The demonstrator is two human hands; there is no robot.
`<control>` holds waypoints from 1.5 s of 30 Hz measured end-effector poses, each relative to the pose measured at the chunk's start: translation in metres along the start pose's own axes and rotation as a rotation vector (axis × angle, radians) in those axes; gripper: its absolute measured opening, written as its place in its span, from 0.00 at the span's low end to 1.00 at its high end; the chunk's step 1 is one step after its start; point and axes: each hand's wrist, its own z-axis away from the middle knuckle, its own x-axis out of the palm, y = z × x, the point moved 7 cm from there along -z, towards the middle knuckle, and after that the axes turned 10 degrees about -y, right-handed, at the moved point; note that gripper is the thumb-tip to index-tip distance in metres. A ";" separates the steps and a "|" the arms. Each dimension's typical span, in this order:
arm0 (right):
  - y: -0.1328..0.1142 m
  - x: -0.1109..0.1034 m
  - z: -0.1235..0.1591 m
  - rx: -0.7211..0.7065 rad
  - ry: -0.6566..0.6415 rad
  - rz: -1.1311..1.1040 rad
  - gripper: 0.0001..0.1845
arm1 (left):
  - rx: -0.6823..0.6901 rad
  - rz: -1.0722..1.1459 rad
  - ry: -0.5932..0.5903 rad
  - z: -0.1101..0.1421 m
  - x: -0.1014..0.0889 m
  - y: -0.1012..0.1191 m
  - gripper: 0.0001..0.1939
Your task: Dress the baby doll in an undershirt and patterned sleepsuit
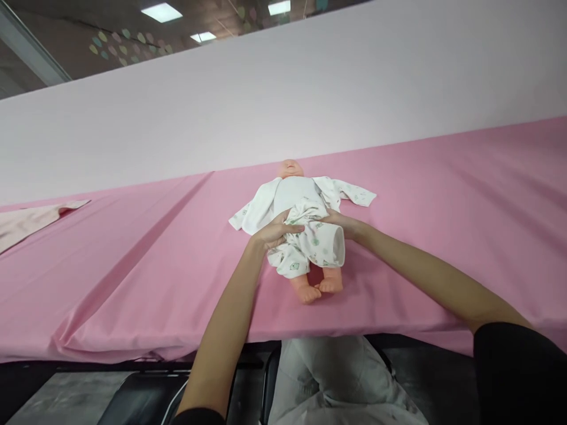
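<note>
A baby doll [291, 169] lies on its back on the pink cloth-covered table [133, 265], head away from me, bare feet [316, 288] toward me. It wears white printed trousers [314, 245] and an open white printed top [261, 206] spread to both sides. My left hand [274, 231] grips the trousers' waistband at the doll's left-hand side, fingers curled into the fabric. My right hand [339, 221] holds the waistband on the other side; its fingers are partly hidden behind the cloth.
A pale pink folded cloth [31, 221] lies at the far left of the table. A white wall panel [266, 100] rises behind the table. The table's near edge runs just above my lap, with a dark chair below.
</note>
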 end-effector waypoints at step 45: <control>-0.007 0.022 0.005 0.118 -0.348 -0.145 0.25 | 0.098 0.039 -0.018 -0.001 -0.002 0.001 0.36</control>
